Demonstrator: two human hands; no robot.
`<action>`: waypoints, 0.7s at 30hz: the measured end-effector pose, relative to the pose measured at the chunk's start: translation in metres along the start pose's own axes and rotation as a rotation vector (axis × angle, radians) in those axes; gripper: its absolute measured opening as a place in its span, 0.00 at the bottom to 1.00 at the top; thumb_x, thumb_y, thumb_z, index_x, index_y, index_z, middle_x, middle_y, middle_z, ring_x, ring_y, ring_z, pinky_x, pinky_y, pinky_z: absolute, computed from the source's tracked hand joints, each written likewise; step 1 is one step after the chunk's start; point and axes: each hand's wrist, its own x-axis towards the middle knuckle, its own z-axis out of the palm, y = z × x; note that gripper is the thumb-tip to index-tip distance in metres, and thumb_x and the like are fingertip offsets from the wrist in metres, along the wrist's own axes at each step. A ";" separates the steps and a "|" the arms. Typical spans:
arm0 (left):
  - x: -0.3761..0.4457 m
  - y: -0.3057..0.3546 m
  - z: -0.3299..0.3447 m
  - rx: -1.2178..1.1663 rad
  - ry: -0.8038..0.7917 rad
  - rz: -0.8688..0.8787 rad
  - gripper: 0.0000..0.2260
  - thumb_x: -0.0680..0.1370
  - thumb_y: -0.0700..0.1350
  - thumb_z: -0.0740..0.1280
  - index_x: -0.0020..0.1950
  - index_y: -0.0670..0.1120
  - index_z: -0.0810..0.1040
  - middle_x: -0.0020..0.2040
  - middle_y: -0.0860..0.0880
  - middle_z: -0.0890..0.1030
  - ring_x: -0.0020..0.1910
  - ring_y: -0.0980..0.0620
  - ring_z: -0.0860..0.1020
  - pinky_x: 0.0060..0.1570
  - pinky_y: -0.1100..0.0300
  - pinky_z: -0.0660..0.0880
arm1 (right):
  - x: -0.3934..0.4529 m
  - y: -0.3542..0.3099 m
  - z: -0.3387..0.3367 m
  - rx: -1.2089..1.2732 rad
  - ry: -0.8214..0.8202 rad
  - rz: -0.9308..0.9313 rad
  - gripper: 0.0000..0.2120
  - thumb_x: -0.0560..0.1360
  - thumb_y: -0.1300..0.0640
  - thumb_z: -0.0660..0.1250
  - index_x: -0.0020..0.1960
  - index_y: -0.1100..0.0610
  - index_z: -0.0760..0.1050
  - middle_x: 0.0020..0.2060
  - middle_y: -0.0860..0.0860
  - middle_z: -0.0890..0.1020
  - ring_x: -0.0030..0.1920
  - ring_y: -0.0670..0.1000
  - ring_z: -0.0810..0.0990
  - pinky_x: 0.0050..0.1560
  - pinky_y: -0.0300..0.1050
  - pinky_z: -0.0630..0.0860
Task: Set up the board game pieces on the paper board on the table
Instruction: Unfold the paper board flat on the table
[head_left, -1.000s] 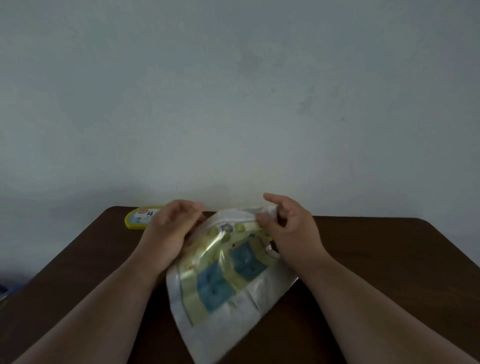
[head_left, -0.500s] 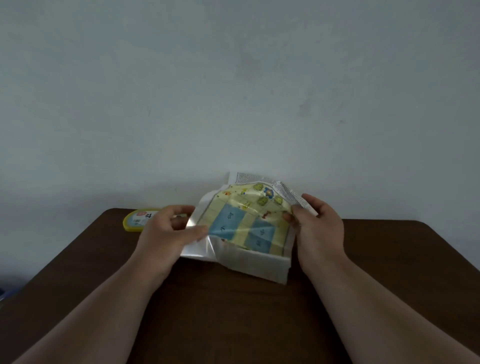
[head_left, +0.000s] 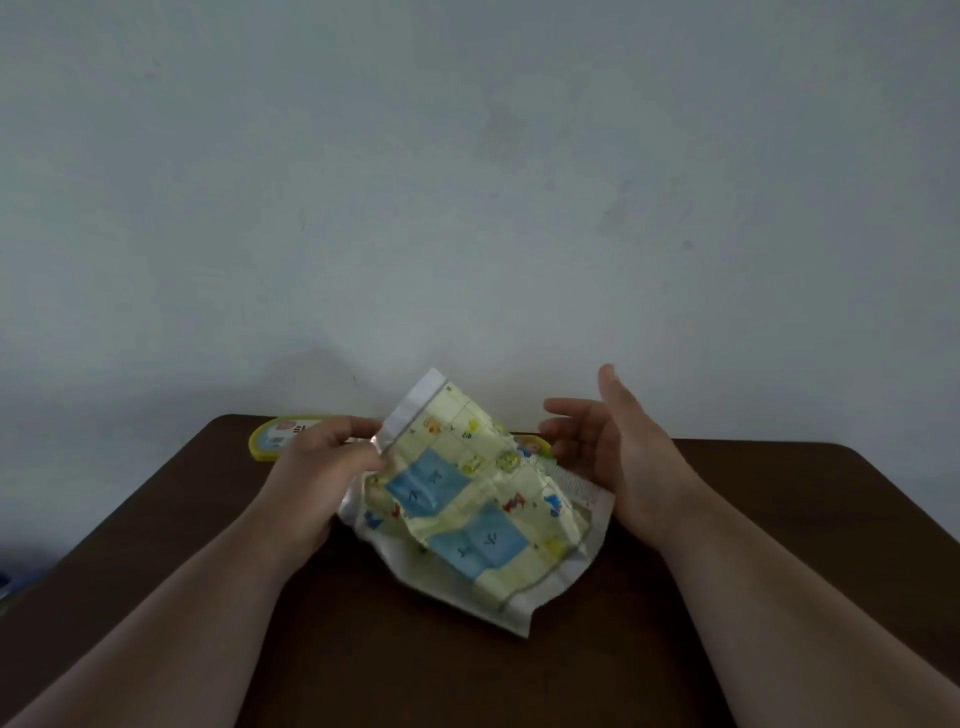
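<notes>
A crumpled paper game board (head_left: 470, 506), pale yellow with blue squares and small coloured pictures, hangs partly unfolded over the middle of the dark brown table (head_left: 779, 519). My left hand (head_left: 324, 465) pinches its upper left edge by a white margin strip and holds that side raised. My right hand (head_left: 608, 452) is off the paper, just to its right, with palm turned inward and fingers straight. The lower right part of the sheet sags onto the table. No loose game pieces show.
A flat yellow-rimmed container (head_left: 278, 436) with a red and white label lies at the table's far left edge, partly behind my left hand. A plain pale wall rises directly behind the table.
My right hand has let go of the paper and opened beside it. The sheet has dropped and spread out lower toward me, with my left hand alone holding it.
</notes>
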 end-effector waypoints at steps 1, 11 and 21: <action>-0.001 0.001 0.000 0.016 -0.002 -0.002 0.12 0.75 0.32 0.70 0.54 0.42 0.87 0.48 0.39 0.88 0.49 0.39 0.88 0.54 0.42 0.83 | -0.001 0.001 0.001 -0.049 -0.041 0.005 0.35 0.70 0.34 0.69 0.62 0.62 0.82 0.48 0.57 0.87 0.40 0.51 0.83 0.39 0.47 0.75; -0.006 0.007 0.003 0.132 -0.084 0.075 0.10 0.79 0.33 0.69 0.55 0.45 0.86 0.47 0.42 0.89 0.48 0.43 0.87 0.51 0.48 0.80 | -0.017 -0.002 0.007 -0.454 -0.371 0.153 0.13 0.74 0.42 0.75 0.45 0.52 0.85 0.36 0.50 0.82 0.33 0.45 0.73 0.32 0.40 0.63; -0.006 0.000 0.000 0.060 -0.225 0.074 0.28 0.64 0.35 0.83 0.62 0.43 0.81 0.52 0.39 0.88 0.52 0.35 0.87 0.52 0.39 0.84 | -0.014 -0.007 0.012 0.036 -0.265 0.082 0.13 0.73 0.64 0.68 0.36 0.54 0.67 0.34 0.57 0.76 0.31 0.52 0.77 0.34 0.44 0.76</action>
